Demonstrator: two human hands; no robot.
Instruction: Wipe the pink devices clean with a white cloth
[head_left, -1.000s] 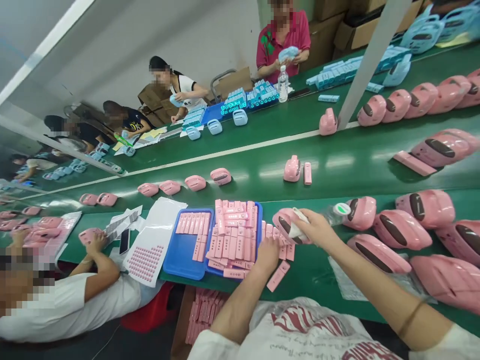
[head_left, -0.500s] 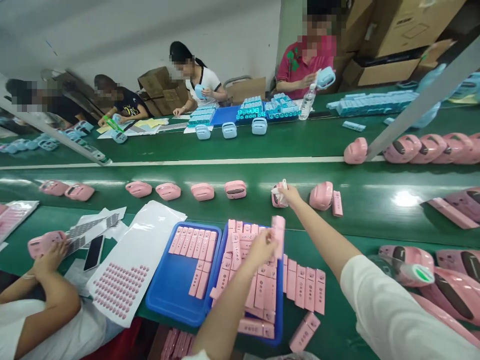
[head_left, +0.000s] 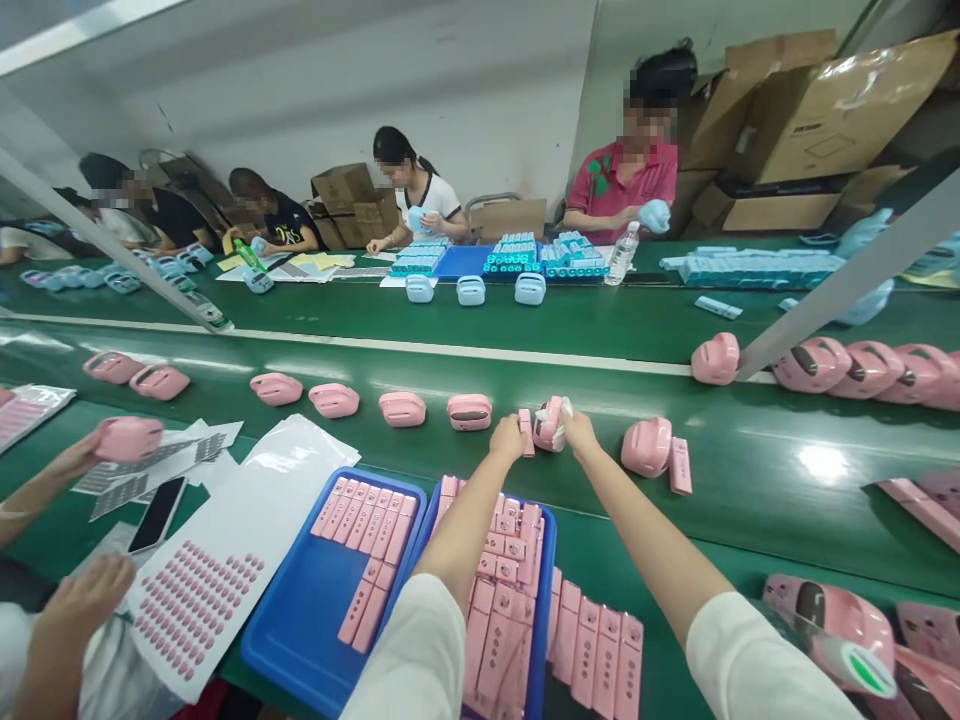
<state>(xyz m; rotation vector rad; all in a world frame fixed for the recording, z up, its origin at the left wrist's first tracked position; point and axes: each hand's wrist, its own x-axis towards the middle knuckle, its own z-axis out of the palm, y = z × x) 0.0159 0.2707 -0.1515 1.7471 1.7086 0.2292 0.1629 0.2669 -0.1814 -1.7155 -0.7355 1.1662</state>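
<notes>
Both my arms reach out over the green conveyor belt (head_left: pixel 750 460). My left hand (head_left: pixel 508 438) is closed around a small pink rectangular panel (head_left: pixel 526 432), held upright against the belt. My right hand (head_left: pixel 576 428) grips a pink rounded housing (head_left: pixel 549 422) together with a white cloth, right beside the panel. Further along the belt to the right, another pink housing (head_left: pixel 646 446) lies with a pink panel (head_left: pixel 680 466) next to it. Below my arms, two blue trays (head_left: pixel 315 610) hold rows of pink panels.
A row of pink housings (head_left: pixel 402 408) runs leftward along the belt. More pink housings (head_left: pixel 840 365) lie at right. A neighbour's hands at left hold a pink housing (head_left: pixel 127 438) over sticker sheets (head_left: pixel 210 590) and a phone (head_left: pixel 156 513). Across the belt, several seated people handle blue parts.
My left hand lifted a pink panel from the tray and carried it out to the belt, beside the housing in my right hand. The camera view tilted upward.
</notes>
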